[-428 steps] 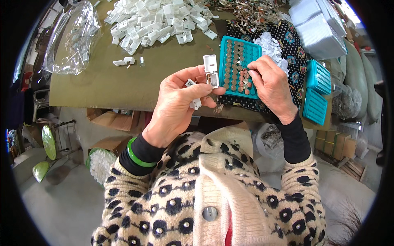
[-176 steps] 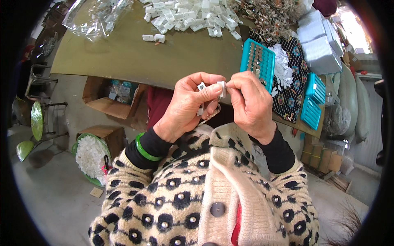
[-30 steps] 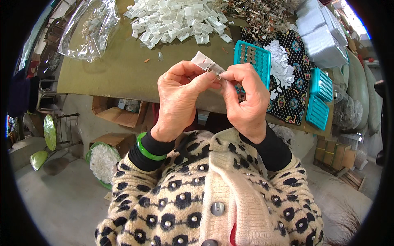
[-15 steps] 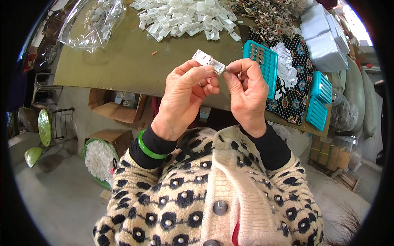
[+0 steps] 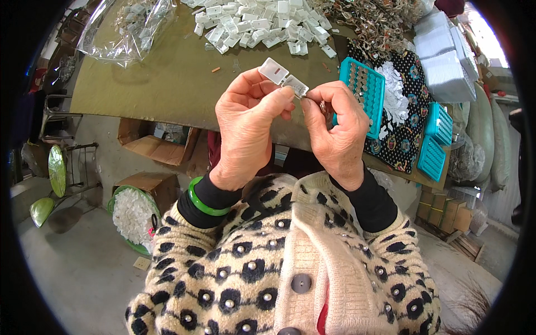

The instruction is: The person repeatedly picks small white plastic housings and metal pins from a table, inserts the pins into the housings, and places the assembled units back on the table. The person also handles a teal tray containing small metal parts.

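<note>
A small white hinged plastic case [image 5: 274,71] is unfolded in front of me, above the table's near edge. My left hand [image 5: 244,125] grips it between thumb and fingers, with the lid half pointing away to the left. At the right end of its other half, my right hand [image 5: 338,131] has thumb and forefinger pinched together. What sits in that pinch is too small to make out. Some brownish metallic bits [image 5: 326,111] show under the curled right fingers, partly hidden.
Loose white plastic cases [image 5: 262,22] are heaped on the green table [image 5: 139,92]. Tangled metal strips [image 5: 374,25] lie farther right. Nearer are a teal tray [image 5: 373,95] of round pieces and white slips [image 5: 393,89] on dotted cloth. A clear bag [image 5: 125,33] lies at left.
The lid half of the case has turned its inner face more toward me. My left hand has rolled slightly, and the right pinch stays at the case's end. The view has shifted a little.
</note>
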A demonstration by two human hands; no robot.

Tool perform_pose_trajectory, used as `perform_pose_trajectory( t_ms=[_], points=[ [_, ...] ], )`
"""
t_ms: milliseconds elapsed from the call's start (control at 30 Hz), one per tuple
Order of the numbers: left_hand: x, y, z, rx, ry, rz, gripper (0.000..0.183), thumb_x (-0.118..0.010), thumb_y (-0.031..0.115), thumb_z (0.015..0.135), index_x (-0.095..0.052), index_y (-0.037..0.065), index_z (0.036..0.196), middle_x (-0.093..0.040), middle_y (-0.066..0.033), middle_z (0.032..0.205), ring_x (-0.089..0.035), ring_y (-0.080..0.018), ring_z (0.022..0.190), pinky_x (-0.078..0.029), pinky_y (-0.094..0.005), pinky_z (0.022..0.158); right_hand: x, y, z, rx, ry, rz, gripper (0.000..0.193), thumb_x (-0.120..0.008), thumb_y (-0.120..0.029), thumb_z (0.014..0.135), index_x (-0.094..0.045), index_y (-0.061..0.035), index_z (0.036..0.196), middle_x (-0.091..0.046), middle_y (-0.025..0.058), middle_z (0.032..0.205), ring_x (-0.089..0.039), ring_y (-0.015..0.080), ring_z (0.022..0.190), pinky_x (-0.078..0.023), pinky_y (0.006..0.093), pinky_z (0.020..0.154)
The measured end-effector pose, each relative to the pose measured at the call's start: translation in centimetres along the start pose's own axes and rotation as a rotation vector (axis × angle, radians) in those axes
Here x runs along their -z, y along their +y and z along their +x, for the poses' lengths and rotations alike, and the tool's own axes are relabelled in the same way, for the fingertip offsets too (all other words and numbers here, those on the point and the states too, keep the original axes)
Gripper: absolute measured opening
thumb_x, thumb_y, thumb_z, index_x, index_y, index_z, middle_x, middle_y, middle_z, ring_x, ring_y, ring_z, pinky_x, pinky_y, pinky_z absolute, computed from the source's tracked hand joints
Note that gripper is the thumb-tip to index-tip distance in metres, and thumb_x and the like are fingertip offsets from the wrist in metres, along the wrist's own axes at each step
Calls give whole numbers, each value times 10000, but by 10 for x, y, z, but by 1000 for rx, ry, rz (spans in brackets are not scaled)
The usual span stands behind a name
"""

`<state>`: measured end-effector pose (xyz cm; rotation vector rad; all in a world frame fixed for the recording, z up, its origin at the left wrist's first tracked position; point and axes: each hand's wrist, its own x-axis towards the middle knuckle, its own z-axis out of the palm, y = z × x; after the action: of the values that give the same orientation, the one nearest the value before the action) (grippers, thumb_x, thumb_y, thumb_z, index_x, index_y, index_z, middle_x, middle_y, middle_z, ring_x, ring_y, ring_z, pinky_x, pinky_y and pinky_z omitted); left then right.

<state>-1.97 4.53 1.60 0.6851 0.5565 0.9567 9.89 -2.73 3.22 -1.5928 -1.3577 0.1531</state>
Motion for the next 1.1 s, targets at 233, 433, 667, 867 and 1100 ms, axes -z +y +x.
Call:
perform_pose_trajectory(
  t_ms=[233, 433, 667, 867, 1100],
  points=[
    [-1, -16, 0, -505, 85, 639, 268, -725, -64, 788, -646, 5, 1034, -660, -16, 843, -625, -65, 720, -476, -197, 605, -4, 3, -1, 140, 47, -102, 117, -650, 61, 847, -562, -15, 864, -594, 74, 838, -529, 147, 636, -424, 269, 550],
    [0, -17, 2, -403, 115, 433, 265, -735, -50, 798, -648, 11, 1041, -650, 11, 845, -595, -33, 714, -465, -169, 613, -7, 8, -4, 46, 56, 27, 124, -664, 56, 845, -568, -18, 870, -600, 62, 851, -531, 128, 638, -422, 264, 542],
    [-4, -17, 1, -226, 109, 224, 291, -734, -60, 806, -639, 4, 1073, -654, 2, 886, -586, -25, 735, -483, -172, 647, -2, 9, -5, 48, 24, -24, 130, -669, 63, 838, -572, -15, 871, -599, 48, 831, -506, 113, 594, -406, 247, 515],
    [-9, -17, 0, -234, 89, 238, 286, -702, -77, 824, -615, -13, 1089, -674, -44, 906, -647, -91, 762, -519, -213, 645, -1, 12, -7, 22, 61, 21, 134, -674, 70, 829, -581, -14, 878, -604, 50, 815, -520, 117, 603, -422, 249, 539],
    [-6, -16, 5, -77, 55, 94, 283, -683, -63, 848, -590, -25, 1112, -686, -97, 935, -692, -175, 778, -559, -276, 670, 9, 12, -16, 63, 47, -15, 159, -695, 78, 812, -603, -22, 897, -619, 61, 840, -543, 122, 619, -439, 242, 536]
  ],
)
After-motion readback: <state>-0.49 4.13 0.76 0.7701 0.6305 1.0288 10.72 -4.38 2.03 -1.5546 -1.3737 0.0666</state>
